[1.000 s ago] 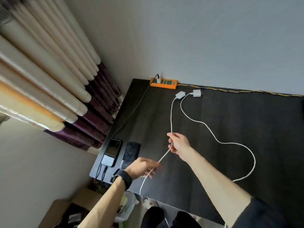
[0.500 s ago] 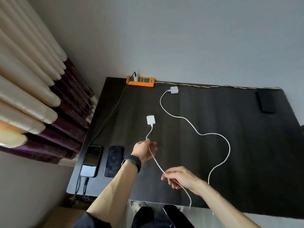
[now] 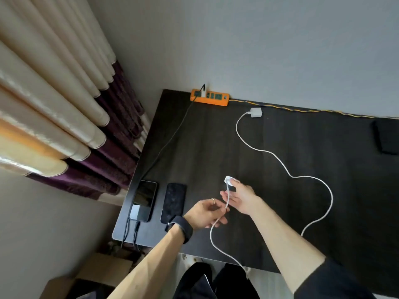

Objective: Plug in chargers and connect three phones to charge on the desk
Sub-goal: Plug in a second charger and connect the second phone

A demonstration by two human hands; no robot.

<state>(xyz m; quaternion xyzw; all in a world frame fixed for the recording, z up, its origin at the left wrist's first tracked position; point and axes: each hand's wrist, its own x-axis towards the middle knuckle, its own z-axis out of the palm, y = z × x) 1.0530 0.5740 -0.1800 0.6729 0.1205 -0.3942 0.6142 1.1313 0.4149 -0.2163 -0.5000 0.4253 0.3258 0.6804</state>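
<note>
Up close, the right hand (image 3: 241,197) held a white charger block (image 3: 228,180) at its fingers (image 3: 234,182), above the near middle of the dark worktop (image 3: 216,147). The left hand (image 3: 207,212), wearing a ring and a black wristband, pinched that block's white cable (image 3: 212,236) narrowly; the cable dropped off the near edge. Left of the hands lay two phones side by side: one (image 3: 143,200) with cables at its near end, the other (image 3: 173,202) bare. A third dark phone (image 3: 386,135) lay far right. A second white charger (image 3: 255,112) rested unplugged near the orange power strip (image 3: 209,98), its cable looping right. No writing was readable.
</note>
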